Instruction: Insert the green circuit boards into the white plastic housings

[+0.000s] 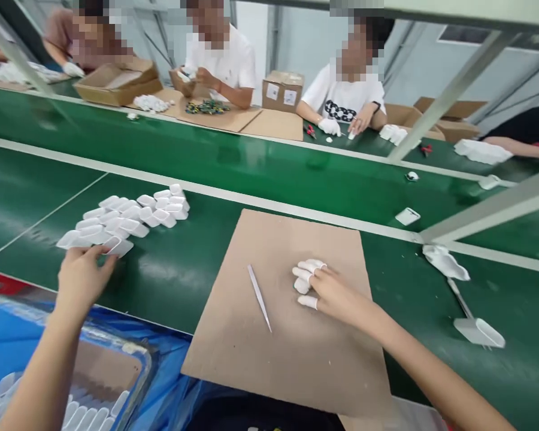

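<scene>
Several white plastic shells [117, 224] stand grouped in slanting rows on the green work surface at the left. At their near edge, my left hand [84, 272] pinches the closest shell [120, 246] between thumb and fingers. My right hand [330, 290], with white finger cots on its fingertips, rests over a brown cardboard sheet [291, 359]. Its fingers are curled together; whatever they hold, if anything, cannot be told apart from the white cots. Left of that hand, a thin white pointed tool, perhaps tweezers [259, 298], lies on the cardboard.
A blue-lined bin [146, 359] with more white parts sits below left. A white piece with a metal rod [478, 332] and a crumpled white glove [445, 262] lie right. Slanted posts [489, 206] rise at right. Several people work across the green belt [251, 149].
</scene>
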`<state>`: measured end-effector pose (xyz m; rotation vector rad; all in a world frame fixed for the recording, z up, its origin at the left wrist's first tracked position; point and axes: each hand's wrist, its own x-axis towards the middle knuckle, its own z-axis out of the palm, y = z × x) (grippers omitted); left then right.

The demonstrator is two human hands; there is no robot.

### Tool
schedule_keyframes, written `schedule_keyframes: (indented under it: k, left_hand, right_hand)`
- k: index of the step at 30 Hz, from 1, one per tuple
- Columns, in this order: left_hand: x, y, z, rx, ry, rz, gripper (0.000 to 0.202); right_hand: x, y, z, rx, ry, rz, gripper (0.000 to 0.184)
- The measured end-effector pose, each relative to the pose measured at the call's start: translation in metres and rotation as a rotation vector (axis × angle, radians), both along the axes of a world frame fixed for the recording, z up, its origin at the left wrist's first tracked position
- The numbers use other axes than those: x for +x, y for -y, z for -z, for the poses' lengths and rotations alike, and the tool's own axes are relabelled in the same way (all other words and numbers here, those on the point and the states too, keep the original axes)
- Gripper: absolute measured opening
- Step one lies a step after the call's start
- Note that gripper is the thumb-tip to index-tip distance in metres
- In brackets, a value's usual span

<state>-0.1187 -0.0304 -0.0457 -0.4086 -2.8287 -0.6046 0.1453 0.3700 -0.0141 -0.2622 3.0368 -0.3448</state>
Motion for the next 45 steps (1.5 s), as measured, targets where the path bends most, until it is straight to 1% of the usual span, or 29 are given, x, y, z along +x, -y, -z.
schedule_keyframes:
  k: [2, 3, 5, 7, 10, 11, 13, 14, 16, 18, 19, 21, 23, 24, 26, 28, 30, 32, 34, 35, 37, 39, 40, 42, 44, 45]
  left_hand:
    - [0.013, -0.013, 0.001, 0.068, -0.017, 0.062, 0.027]
    - [0.022, -0.023, 0.002, 0.092, -0.002, 0.110, 0.029]
    - [0.045, -0.050, 0.003, 0.147, 0.098, 0.302, 0.031]
    - [0.071, -0.084, 0.000, 0.170, 0.203, 0.487, 0.026]
    - [0.105, -0.138, -0.009, 0.186, 0.316, 0.745, 0.022]
    - [0.112, -0.156, -0.013, 0.198, 0.337, 0.828, 0.019]
    - [0.119, -0.191, -0.019, 0.190, 0.375, 0.947, 0.012]
    - [0.121, -0.207, -0.021, 0.179, 0.388, 0.981, 0.010]
    - [0.121, -0.234, -0.021, 0.164, 0.396, 0.999, 0.007]
    - [0.122, -0.254, -0.017, 0.149, 0.400, 0.997, 0.015]
    - [0.123, -0.261, -0.013, 0.141, 0.404, 0.997, 0.021]
    - [0.125, -0.267, -0.006, 0.124, 0.419, 0.998, 0.035]
    - [0.127, -0.266, -0.001, 0.102, 0.447, 1.007, 0.048]
    - [0.127, -0.264, 0.000, 0.089, 0.472, 1.019, 0.053]
    - [0.125, -0.260, 0.000, 0.062, 0.539, 1.061, 0.059]
    - [0.121, -0.257, -0.001, 0.049, 0.600, 1.100, 0.062]
    - [0.118, -0.256, -0.001, 0.060, 0.615, 1.124, 0.059]
    - [0.117, -0.256, 0.000, 0.081, 0.603, 1.146, 0.053]
    - [0.119, -0.257, 0.000, 0.091, 0.600, 1.169, 0.045]
    - [0.120, -0.257, 0.000, 0.087, 0.607, 1.172, 0.041]
    - [0.123, -0.258, -0.001, 0.071, 0.615, 1.161, 0.034]
    - [0.124, -0.259, -0.002, 0.054, 0.596, 1.150, 0.032]
    - [0.124, -0.259, -0.003, 0.051, 0.578, 1.151, 0.032]
    - [0.125, -0.259, -0.001, 0.052, 0.547, 1.169, 0.032]
    - [0.126, -0.260, 0.001, 0.067, 0.528, 1.195, 0.033]
    - [0.126, -0.260, 0.002, 0.083, 0.517, 1.206, 0.033]
  right_hand:
    - [0.003, 0.006, 0.003, 0.037, -0.021, 0.153, 0.026]
    - [0.004, 0.010, 0.006, 0.049, -0.015, 0.211, 0.024]
    - [0.004, 0.019, 0.012, 0.042, 0.000, 0.274, 0.018]
    - [0.003, 0.023, 0.017, 0.000, -0.006, 0.275, 0.010]
    - [0.000, 0.015, 0.017, -0.101, -0.023, 0.227, 0.015]
    - [-0.001, 0.010, 0.016, -0.138, -0.033, 0.211, 0.016]
    - [-0.002, -0.002, 0.013, -0.203, -0.060, 0.191, 0.018]
    - [-0.001, -0.008, 0.011, -0.227, -0.075, 0.189, 0.019]
    - [0.001, -0.018, 0.010, -0.251, -0.102, 0.206, 0.022]
    - [0.005, -0.024, 0.011, -0.240, -0.117, 0.252, 0.025]
    - [0.007, -0.026, 0.012, -0.227, -0.118, 0.274, 0.026]
    - [0.011, -0.027, 0.015, -0.203, -0.103, 0.292, 0.028]
    - [0.014, -0.025, 0.017, -0.188, -0.081, 0.290, 0.027]
    - [0.014, -0.024, 0.018, -0.165, -0.074, 0.300, 0.029]
    - [0.015, -0.022, 0.018, -0.085, -0.067, 0.330, 0.038]
    - [0.016, -0.020, 0.018, -0.020, -0.063, 0.307, 0.044]
    - [0.018, -0.020, 0.016, -0.035, -0.057, 0.226, 0.040]
    - [0.019, -0.022, 0.015, -0.065, -0.036, 0.182, 0.030]
    - [0.020, -0.024, 0.014, -0.047, 0.003, 0.208, 0.020]
    - [0.020, -0.025, 0.014, -0.027, 0.015, 0.230, 0.019]
    - [0.021, -0.028, 0.014, -0.008, 0.002, 0.245, 0.027]
    - [0.022, -0.029, 0.014, -0.039, -0.030, 0.212, 0.035]
    - [0.023, -0.030, 0.014, -0.062, -0.034, 0.191, 0.035]
    - [0.022, -0.031, 0.013, -0.088, -0.005, 0.172, 0.031]
    - [0.022, -0.032, 0.012, -0.104, 0.017, 0.215, 0.022]
    - [0.021, -0.032, 0.011, -0.144, -0.003, 0.248, 0.018]
